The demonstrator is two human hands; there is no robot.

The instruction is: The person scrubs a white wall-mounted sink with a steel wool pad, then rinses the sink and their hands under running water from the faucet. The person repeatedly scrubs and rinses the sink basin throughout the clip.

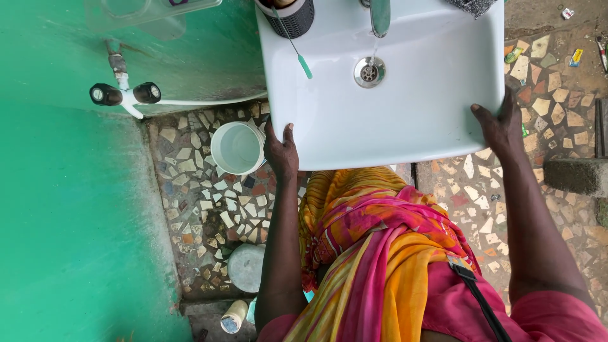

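Observation:
A white washbasin (411,120) fills the upper middle of the head view, with a steel drain (369,71) and a tap (380,16) above it. My left hand (280,152) rests on the basin's left front corner, fingers laid against the rim. My right hand (500,126) grips the right front corner. A green-tipped toothbrush (296,50) sticks out of a dark ribbed cup (288,16) at the basin's back left. A thin stream of water seems to fall from the tap to the drain.
A green wall (69,221) stands to the left, with a white pipe and two black tap knobs (126,95). On the mosaic floor (202,202) sit a white bucket (236,147), a grey lid (247,266) and a small bottle (231,315). A concrete block (576,174) lies at right.

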